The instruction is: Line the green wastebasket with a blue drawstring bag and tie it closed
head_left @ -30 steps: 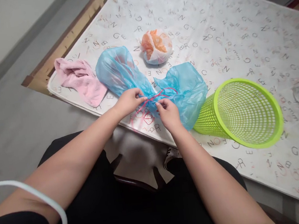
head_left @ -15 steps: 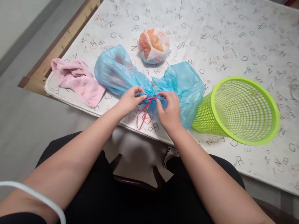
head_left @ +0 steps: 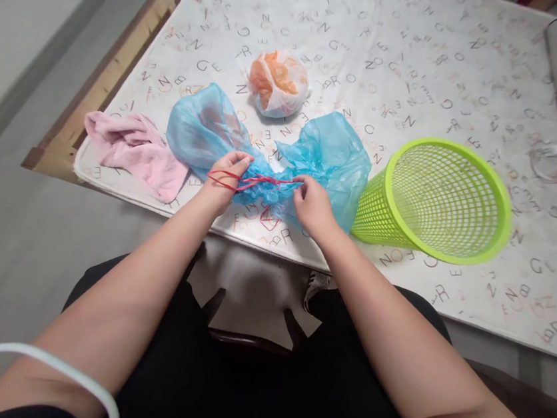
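A blue plastic bag (head_left: pixel 208 120) lies across the table's near edge, gathered narrow in the middle and puffed out at both ends. A red drawstring (head_left: pixel 262 180) runs over the gathered part, stretched between my two hands. My left hand (head_left: pixel 227 178) is closed on it, and a loop of the string lies over the back of that hand. Between the thumb and fingers of my right hand (head_left: pixel 313 204) the other end of the string is pinched. More red string lies below, near the table edge.
A pink cloth (head_left: pixel 139 154) lies crumpled left of the bag. Beyond the bag sits an orange and white plastic bundle (head_left: pixel 279 83). A green mesh basket (head_left: pixel 393 206) stands at the right, close to the bag. The tablecloth (head_left: pixel 419 79) is printed with letters.
My left hand has moved left, away from my right hand, drawing the red drawstring out sideways between them. The string's loop has gone from hanging down to lying over my left hand.
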{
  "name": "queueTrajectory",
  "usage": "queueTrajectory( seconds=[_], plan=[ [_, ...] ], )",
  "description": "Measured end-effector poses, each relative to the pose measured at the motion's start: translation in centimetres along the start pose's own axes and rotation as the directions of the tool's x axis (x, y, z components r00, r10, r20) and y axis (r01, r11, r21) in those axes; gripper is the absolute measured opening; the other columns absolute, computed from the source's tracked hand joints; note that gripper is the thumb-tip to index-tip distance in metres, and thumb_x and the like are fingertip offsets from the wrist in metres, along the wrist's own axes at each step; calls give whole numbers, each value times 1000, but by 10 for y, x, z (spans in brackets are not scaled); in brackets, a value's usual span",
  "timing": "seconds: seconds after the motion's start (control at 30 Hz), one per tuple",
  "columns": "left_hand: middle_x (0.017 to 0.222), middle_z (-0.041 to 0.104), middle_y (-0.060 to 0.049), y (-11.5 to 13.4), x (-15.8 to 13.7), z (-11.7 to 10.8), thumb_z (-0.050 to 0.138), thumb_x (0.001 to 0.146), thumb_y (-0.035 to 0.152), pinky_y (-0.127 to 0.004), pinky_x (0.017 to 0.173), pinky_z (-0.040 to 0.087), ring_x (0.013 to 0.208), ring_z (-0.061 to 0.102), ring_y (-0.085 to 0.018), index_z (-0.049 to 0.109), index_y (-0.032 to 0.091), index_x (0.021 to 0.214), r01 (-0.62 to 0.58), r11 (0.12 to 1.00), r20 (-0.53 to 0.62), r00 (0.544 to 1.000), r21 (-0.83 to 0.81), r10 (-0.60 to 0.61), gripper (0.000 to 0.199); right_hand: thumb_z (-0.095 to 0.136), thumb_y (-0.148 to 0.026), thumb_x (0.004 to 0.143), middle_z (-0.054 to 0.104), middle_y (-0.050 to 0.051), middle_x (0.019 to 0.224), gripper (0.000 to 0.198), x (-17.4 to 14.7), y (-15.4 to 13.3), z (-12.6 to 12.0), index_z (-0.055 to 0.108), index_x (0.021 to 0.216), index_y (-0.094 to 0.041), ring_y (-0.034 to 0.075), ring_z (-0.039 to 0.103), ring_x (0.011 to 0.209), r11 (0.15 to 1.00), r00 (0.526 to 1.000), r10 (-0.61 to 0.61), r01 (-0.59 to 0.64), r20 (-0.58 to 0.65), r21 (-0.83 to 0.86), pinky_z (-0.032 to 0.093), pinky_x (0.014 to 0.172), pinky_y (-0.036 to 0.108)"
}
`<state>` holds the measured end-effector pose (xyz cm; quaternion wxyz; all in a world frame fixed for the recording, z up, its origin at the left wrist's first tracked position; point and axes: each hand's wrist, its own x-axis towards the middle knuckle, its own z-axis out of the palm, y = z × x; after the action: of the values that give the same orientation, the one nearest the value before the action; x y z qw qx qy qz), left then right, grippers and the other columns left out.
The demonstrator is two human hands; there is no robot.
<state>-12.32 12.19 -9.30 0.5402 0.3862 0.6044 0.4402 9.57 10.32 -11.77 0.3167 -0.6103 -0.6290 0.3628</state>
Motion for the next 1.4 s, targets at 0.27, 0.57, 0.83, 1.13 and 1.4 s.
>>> queueTrajectory(
  seconds=[0.27,0.57,0.83,1.13,1.4],
  plan=[
    [105,73,-5,7,-16,3,90,67,37,-33,87,54,90,68,-19,70,19,111,-71,991,263,964,112,40,51,68,-39,88,69,6,111,27,-7,-22,5,59,110,-26,20,63,94,961,997,-56,42,44,274,51,81,34],
    [98,68,-2,3,-11,-2,82,67,21,-28,77,53,84,63,-16,69,20,119,-104,990,254,964,94,77,53,61,-28,88,66,2,88,20,-6,-11,6,66,107,-24,19,58,77,989,978,-59,30,202,142,48,80,35],
    [88,62,0,2,-9,6,70,63,15,-24,59,45,68,57,-12,59,21,92,14,1000,92,996,3,-14,31,57,-17,79,58,-3,72,24,-7,-14,9,65,101,-23,18,55,68,998,992,10,-18,123,60,45,74,34],
    [86,61,-2,-8,-5,-6,66,59,8,-30,63,41,69,55,-18,65,23,96,-119,852,97,992,510,81,39,47,-23,91,63,5,100,40,5,12,-4,50,131,-26,22,65,82,974,958,172,-131,-230,184,54,76,40],
    [75,59,-2,-14,5,-23,71,72,11,-34,78,47,78,58,-24,65,22,89,-33,814,-123,984,580,128,21,45,-20,85,67,7,113,48,14,9,-20,57,131,-27,17,62,70,949,962,202,-146,-183,278,52,64,34]
  ],
)
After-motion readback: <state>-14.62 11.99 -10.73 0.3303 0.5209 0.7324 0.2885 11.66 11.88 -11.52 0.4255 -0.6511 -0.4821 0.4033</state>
